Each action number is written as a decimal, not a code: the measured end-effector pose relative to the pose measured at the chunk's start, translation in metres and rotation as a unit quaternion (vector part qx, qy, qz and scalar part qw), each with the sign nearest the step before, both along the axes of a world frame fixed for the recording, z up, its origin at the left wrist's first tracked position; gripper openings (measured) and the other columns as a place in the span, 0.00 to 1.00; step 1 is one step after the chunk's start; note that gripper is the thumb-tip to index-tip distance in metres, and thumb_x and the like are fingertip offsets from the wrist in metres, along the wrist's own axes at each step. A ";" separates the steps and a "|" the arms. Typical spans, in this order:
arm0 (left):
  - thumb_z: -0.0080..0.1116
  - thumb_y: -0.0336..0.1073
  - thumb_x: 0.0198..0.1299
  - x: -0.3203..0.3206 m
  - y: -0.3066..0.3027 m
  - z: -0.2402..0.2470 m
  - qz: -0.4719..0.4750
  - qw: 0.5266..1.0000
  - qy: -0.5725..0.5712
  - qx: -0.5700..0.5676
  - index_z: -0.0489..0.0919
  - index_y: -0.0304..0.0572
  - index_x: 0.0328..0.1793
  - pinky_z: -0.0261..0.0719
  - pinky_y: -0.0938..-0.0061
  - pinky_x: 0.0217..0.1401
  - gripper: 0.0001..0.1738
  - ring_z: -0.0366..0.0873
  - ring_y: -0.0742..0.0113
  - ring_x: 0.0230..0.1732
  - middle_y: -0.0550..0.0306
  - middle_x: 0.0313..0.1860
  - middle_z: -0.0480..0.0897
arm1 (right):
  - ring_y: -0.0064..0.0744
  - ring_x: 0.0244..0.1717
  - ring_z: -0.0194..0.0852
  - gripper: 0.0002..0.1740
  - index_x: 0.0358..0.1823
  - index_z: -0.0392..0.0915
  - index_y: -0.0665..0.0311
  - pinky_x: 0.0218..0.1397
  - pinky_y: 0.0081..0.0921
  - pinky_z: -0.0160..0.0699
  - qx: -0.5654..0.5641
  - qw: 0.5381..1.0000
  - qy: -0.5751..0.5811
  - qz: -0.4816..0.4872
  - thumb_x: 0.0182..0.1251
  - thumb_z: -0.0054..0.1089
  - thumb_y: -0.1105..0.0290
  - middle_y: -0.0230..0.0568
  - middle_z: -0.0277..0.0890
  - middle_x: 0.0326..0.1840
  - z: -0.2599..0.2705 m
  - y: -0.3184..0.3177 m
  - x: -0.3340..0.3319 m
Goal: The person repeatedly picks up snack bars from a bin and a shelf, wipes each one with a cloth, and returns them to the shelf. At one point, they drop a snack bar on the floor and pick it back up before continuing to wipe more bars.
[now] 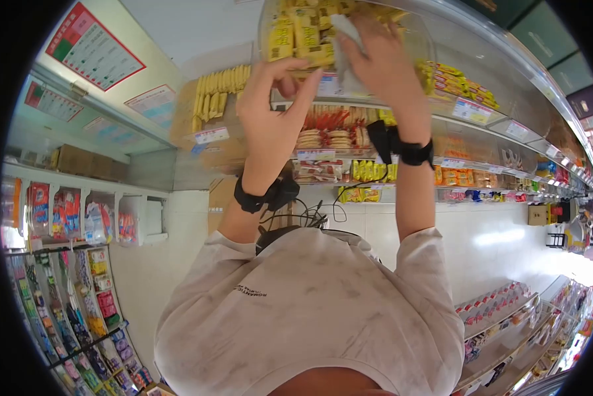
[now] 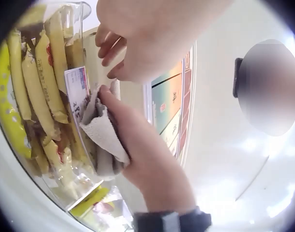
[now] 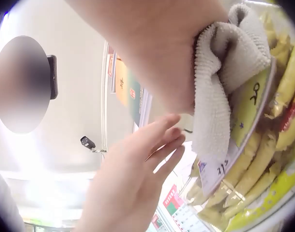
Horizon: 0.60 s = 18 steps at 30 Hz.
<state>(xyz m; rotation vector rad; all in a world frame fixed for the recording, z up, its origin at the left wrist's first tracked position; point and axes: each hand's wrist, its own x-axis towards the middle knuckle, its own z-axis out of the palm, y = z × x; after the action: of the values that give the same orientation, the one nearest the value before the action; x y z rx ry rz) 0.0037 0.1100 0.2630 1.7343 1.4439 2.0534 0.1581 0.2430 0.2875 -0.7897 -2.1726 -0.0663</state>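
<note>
A white cloth (image 1: 350,71) (image 2: 107,137) (image 3: 211,104) is gripped by my right hand (image 1: 383,66) (image 2: 150,150) (image 3: 159,53), with the thumb lying along it in the left wrist view. The cloth lies against the front edge of a clear bin, beside a price label (image 2: 76,92) (image 3: 217,170). Yellow packets (image 1: 306,33) (image 2: 51,79) (image 3: 258,157) fill the bin. To the left of the cloth in the head view, my left hand (image 1: 273,115) (image 2: 154,36) (image 3: 130,176) is raised with relaxed, slightly bent fingers and holds nothing.
Shelves below the bin hold red-and-white packs (image 1: 336,137) and yellow packs (image 1: 369,170). Another yellow stack (image 1: 212,105) stands at the left. Hanging goods (image 1: 65,211) line the far left, and low racks (image 1: 501,320) stand at lower right. Black cables (image 1: 303,216) hang near the body.
</note>
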 end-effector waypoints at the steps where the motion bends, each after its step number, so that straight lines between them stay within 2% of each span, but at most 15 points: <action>1: 0.63 0.19 0.59 -0.009 -0.004 -0.007 -0.015 0.999 -0.045 0.007 0.86 0.37 0.48 0.70 0.81 0.35 0.12 0.70 0.77 0.30 0.64 0.24 0.68 | 0.60 0.66 0.73 0.24 0.63 0.76 0.67 0.79 0.52 0.56 -0.001 1.000 -0.004 0.016 0.76 0.55 0.56 0.55 0.79 0.62 0.002 0.005 0.001; 2: 0.62 0.18 0.61 -0.022 -0.008 -0.013 0.007 1.000 -0.021 -0.007 0.86 0.37 0.51 0.69 0.82 0.37 0.14 0.68 0.79 0.30 0.66 0.26 0.68 | 0.60 0.65 0.73 0.25 0.64 0.76 0.67 0.79 0.51 0.57 0.000 0.999 -0.009 0.033 0.77 0.55 0.55 0.55 0.79 0.62 0.003 0.008 0.001; 3: 0.60 0.18 0.62 -0.039 -0.013 -0.020 0.028 0.999 0.002 -0.021 0.86 0.37 0.53 0.68 0.83 0.38 0.15 0.66 0.80 0.31 0.67 0.28 0.67 | 0.58 0.63 0.76 0.25 0.65 0.75 0.66 0.75 0.44 0.64 -0.002 0.998 0.030 0.054 0.78 0.55 0.55 0.56 0.81 0.60 0.004 0.007 0.001; 4: 0.59 0.17 0.63 -0.058 -0.018 -0.028 0.049 0.998 0.025 -0.036 0.86 0.37 0.56 0.68 0.84 0.39 0.17 0.64 0.81 0.32 0.69 0.30 0.66 | 0.55 0.63 0.77 0.24 0.65 0.76 0.65 0.73 0.41 0.66 -0.037 0.996 0.059 0.050 0.78 0.55 0.56 0.55 0.81 0.60 0.006 0.002 0.001; 5: 0.56 0.16 0.61 -0.079 -0.016 -0.043 0.038 0.998 0.010 -0.041 0.85 0.37 0.61 0.66 0.84 0.38 0.22 0.62 0.80 0.32 0.68 0.30 0.64 | 0.52 0.62 0.78 0.23 0.65 0.76 0.65 0.71 0.38 0.68 -0.071 0.993 0.086 0.044 0.78 0.55 0.58 0.54 0.81 0.60 0.010 -0.008 0.002; 6: 0.57 0.17 0.60 -0.099 -0.016 -0.056 0.063 0.996 0.005 -0.061 0.85 0.38 0.62 0.66 0.82 0.37 0.24 0.63 0.78 0.31 0.66 0.29 0.64 | 0.49 0.62 0.79 0.22 0.65 0.76 0.65 0.70 0.35 0.70 -0.106 0.987 0.113 0.037 0.79 0.55 0.59 0.53 0.81 0.60 0.012 -0.018 0.003; 8: 0.59 0.19 0.56 -0.139 -0.017 -0.082 0.112 0.989 -0.005 -0.099 0.85 0.41 0.63 0.68 0.78 0.35 0.27 0.64 0.74 0.29 0.64 0.27 0.64 | 0.42 0.62 0.80 0.20 0.64 0.76 0.65 0.68 0.31 0.71 -0.082 0.980 0.179 0.020 0.79 0.54 0.62 0.49 0.81 0.61 0.013 -0.035 0.005; 9: 0.61 0.21 0.56 -0.159 -0.017 -0.097 0.143 0.983 0.020 -0.113 0.83 0.41 0.67 0.67 0.77 0.34 0.29 0.63 0.74 0.28 0.63 0.26 0.64 | 0.38 0.62 0.80 0.19 0.64 0.76 0.65 0.67 0.28 0.72 -0.071 0.975 0.211 0.010 0.79 0.53 0.63 0.47 0.81 0.62 0.012 -0.043 0.005; 12: 0.61 0.24 0.57 -0.205 -0.014 -0.133 0.208 0.961 0.055 -0.176 0.81 0.39 0.68 0.74 0.71 0.39 0.29 0.73 0.66 0.31 0.58 0.28 0.75 | 0.44 0.60 0.80 0.17 0.58 0.78 0.70 0.70 0.42 0.71 0.035 0.962 0.270 0.017 0.75 0.53 0.67 0.47 0.80 0.59 0.007 -0.066 0.003; 13: 0.62 0.26 0.57 -0.223 -0.004 -0.158 0.204 0.964 0.055 -0.163 0.80 0.38 0.68 0.76 0.67 0.42 0.29 0.77 0.60 0.34 0.54 0.31 0.78 | 0.42 0.63 0.77 0.19 0.58 0.78 0.71 0.70 0.37 0.69 0.053 0.953 0.295 0.037 0.79 0.47 0.65 0.50 0.77 0.64 0.001 -0.075 0.001; 14: 0.63 0.28 0.57 -0.242 0.010 -0.188 0.200 0.967 0.055 -0.149 0.80 0.37 0.67 0.78 0.64 0.44 0.28 0.80 0.55 0.38 0.50 0.34 0.82 | 0.41 0.65 0.75 0.21 0.61 0.76 0.72 0.70 0.36 0.70 0.067 0.951 0.301 0.034 0.80 0.47 0.62 0.51 0.75 0.66 -0.003 -0.085 0.001; 16: 0.64 0.32 0.57 -0.259 0.024 -0.205 0.206 0.956 0.103 -0.181 0.81 0.34 0.65 0.80 0.57 0.50 0.27 0.83 0.45 0.45 0.43 0.40 0.86 | 0.39 0.68 0.73 0.26 0.66 0.72 0.74 0.70 0.34 0.72 0.097 0.945 0.313 0.028 0.83 0.46 0.56 0.52 0.72 0.71 -0.012 -0.108 0.002; 18: 0.65 0.36 0.57 -0.272 0.029 -0.214 0.227 0.915 0.196 -0.271 0.83 0.32 0.60 0.80 0.52 0.55 0.25 0.83 0.36 0.52 0.36 0.46 0.86 | 0.38 0.69 0.71 0.32 0.75 0.63 0.70 0.71 0.35 0.73 -0.020 0.895 0.443 0.047 0.84 0.41 0.52 0.48 0.67 0.73 -0.043 -0.130 -0.006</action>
<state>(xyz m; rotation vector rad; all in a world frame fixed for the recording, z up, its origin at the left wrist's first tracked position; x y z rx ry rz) -0.2679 0.1393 0.0487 1.7249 2.4412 1.2521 0.1523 0.1133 0.2448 -0.5696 -1.3318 0.3321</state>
